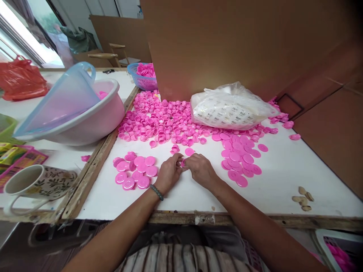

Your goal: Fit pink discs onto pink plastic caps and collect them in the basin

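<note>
My left hand (169,172) and my right hand (200,169) meet at the middle of the white table (283,177), fingers curled together on a small pink plastic cap (183,163) pinched between them. A cluster of finished pink caps (136,172) lies just left of my left hand. Flat pink discs (241,158) are spread to the right of my right hand. A large heap of small pink caps (161,121) covers the table behind both hands.
A clear bag of white pieces (229,109) sits behind the discs against a brown board. A pink basin (93,117) with a blue scoop (62,100), a mug (34,185), a blue basket (141,77) and nutshells (303,198) surround the area.
</note>
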